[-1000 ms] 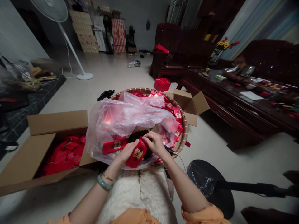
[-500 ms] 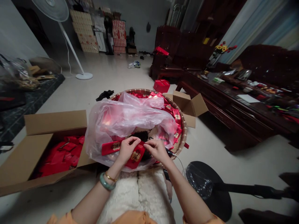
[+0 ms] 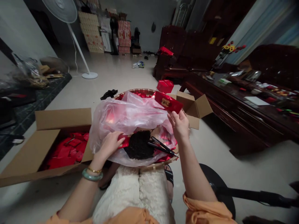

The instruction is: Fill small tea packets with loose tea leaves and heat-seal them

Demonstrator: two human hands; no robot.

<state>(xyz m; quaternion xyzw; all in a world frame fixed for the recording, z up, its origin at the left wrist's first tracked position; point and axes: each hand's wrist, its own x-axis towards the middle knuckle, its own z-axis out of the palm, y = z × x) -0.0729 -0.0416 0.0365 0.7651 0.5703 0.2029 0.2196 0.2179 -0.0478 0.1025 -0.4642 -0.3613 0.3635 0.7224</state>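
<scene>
My right hand (image 3: 180, 123) is raised over the far side of the woven basket (image 3: 140, 91), pinching a red packet (image 3: 168, 102) with a gold label. My left hand (image 3: 110, 143) rests low at the near left of the basket, fingers closed on another red packet (image 3: 124, 142). Between the hands lies a dark pile of loose tea (image 3: 139, 144) on a clear plastic bag (image 3: 130, 116). Black tongs (image 3: 161, 146) lie on the bag beside the pile. More red packets fill the basket's far rim.
An open cardboard box (image 3: 44, 140) of red packets sits on the floor at left. A smaller open box (image 3: 192, 105) stands behind the basket. A dark wooden table (image 3: 245, 105) runs along the right. A standing fan (image 3: 70, 25) is at the back left, a black fan base (image 3: 221, 193) at right.
My right hand has lifted a red packet up and away over the basket's far side. My left hand has dropped to another packet by the tea pile, which now shows with the tongs.
</scene>
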